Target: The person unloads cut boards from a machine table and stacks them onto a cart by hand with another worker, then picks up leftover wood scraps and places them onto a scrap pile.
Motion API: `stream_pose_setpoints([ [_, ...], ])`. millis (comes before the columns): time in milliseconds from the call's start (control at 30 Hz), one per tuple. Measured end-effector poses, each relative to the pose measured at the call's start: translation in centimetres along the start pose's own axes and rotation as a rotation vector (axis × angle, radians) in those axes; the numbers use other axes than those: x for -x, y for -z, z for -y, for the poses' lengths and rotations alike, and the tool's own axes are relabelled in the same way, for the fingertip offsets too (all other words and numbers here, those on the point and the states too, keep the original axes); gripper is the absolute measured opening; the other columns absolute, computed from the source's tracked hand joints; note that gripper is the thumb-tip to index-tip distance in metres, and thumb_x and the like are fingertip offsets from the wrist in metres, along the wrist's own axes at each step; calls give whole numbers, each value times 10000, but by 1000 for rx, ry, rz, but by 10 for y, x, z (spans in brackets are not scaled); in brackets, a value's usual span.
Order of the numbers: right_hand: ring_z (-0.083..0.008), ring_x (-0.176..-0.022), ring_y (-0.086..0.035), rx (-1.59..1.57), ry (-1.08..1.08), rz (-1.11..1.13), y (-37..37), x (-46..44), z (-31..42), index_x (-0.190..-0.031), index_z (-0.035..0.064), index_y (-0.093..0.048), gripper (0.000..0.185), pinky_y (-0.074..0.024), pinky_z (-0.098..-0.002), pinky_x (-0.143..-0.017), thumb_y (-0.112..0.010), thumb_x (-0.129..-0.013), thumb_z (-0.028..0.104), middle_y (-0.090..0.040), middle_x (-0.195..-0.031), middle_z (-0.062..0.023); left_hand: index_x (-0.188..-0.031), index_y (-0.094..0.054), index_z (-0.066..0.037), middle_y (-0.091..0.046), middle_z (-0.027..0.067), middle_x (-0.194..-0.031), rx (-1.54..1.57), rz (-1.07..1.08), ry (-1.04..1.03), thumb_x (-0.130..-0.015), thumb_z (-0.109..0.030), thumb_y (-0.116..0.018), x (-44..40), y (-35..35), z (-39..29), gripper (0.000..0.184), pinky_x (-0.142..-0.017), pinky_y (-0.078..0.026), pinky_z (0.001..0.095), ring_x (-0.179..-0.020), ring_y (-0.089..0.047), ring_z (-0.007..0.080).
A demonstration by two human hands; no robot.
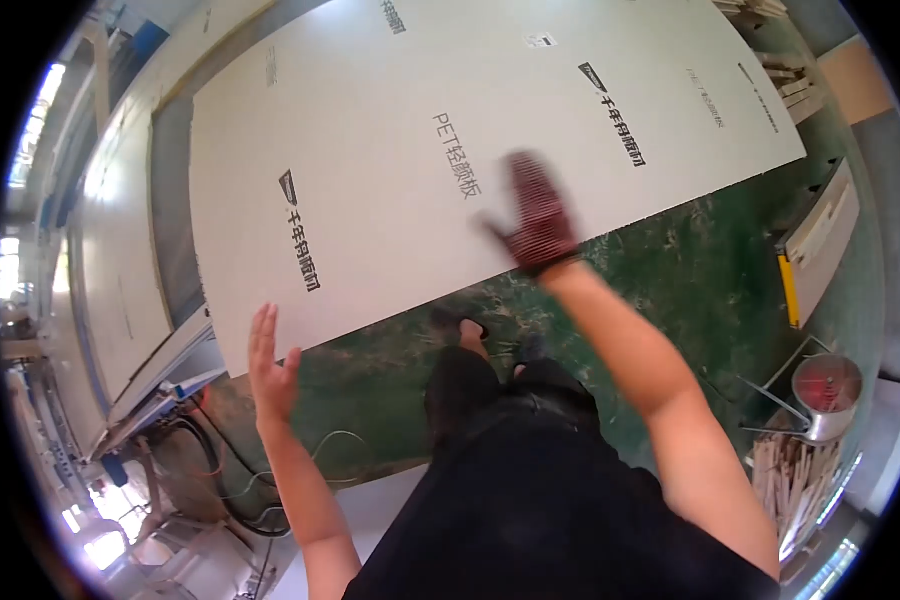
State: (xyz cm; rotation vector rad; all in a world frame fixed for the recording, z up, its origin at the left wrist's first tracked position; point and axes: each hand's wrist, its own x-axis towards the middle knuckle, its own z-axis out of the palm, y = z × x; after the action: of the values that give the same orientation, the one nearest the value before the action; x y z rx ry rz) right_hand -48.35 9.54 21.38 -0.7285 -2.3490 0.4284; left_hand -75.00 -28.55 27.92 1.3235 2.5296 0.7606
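A large pale board (390, 240) with dark printed lettering lies flat in front of me. My right hand (542, 215), in a dark red ribbed glove, is over the board near its front edge. Its fingers are stretched out, the thumb stands apart, and motion blurs it; I cannot tell whether it touches the surface. My left hand (273, 365) is bare and held up at the board's near left corner, fingers straight and thumb apart. Neither hand holds anything.
Green floor (670, 255) shows below the board's edge. Long panels (120, 260) and machine parts stand at the left, with a cable (225, 440) on the floor. At the right are a leaning board with a yellow edge (790, 290), a metal bucket (827, 395) and wood strips (792, 470).
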Motion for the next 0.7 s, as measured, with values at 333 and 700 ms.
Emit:
stream_pose_setpoints([
  [333,-370,-1428,-474,526,-318,26,103,6,-225,-1442,12,-565,770,-382,-462,-1194,-550,-993,637,-536,-1512,-221,-1538,-509,-100,-435,180,-1623,-175,208,-96,-1020,-451,-559,-46,39,12,627,-1236,-302,442,-1522,-372,370],
  [700,-473,-1471,-374,-43,56,183,-149,29,222,-1467,-95,-469,957,-210,-567,-1269,-632,-904,661,-435,-1546,-311,-1641,-332,-331,-178,67,-1750,-292,521,-343,-1102,-454,-387,-290,-24,143,556,-1306,-105,493,-1604,-114,395],
])
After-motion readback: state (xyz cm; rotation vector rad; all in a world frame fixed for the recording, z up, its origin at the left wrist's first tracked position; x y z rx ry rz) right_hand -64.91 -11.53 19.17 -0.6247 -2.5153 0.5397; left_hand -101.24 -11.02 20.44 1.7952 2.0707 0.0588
